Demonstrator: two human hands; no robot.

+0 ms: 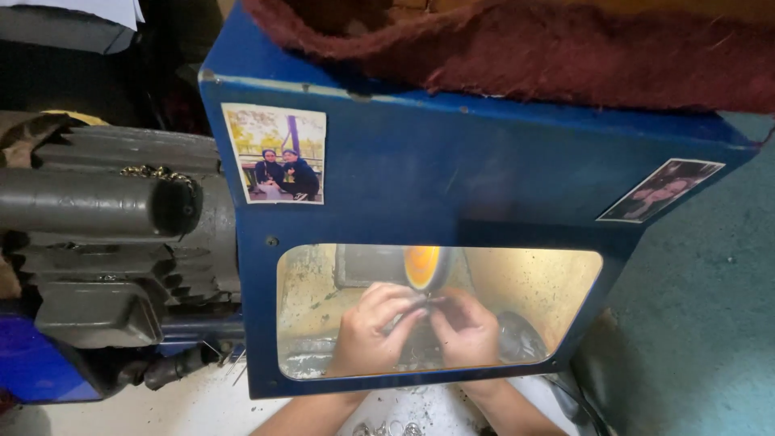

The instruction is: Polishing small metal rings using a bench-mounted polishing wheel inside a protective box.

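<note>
Head view: both hands work inside a blue metal hood (452, 173), seen through its clear window (517, 282). The left hand (370, 331) and the right hand (468, 331) are brought close together, fingertips meeting just below an orange polishing wheel (423, 266) that hangs at the top middle of the window. Both hands pinch a small metal piece (428, 303) between their fingers and hold it up against the lower edge of the wheel; the piece is too small and blurred to tell its shape. The left fingers are curled tight around it, the right fingers closed on it from the other side. Left of the hood sits a grey ribbed motor (121, 242). A dark red fuzzy cloth (549, 48) lies across the top of the hood. Two photo prints are stuck on the blue face, one at the upper left (274, 153), one at the right edge (660, 190). Below the window, between the forearms, a few small shiny rings (387, 429) lie on a white surface (202, 404).
</note>
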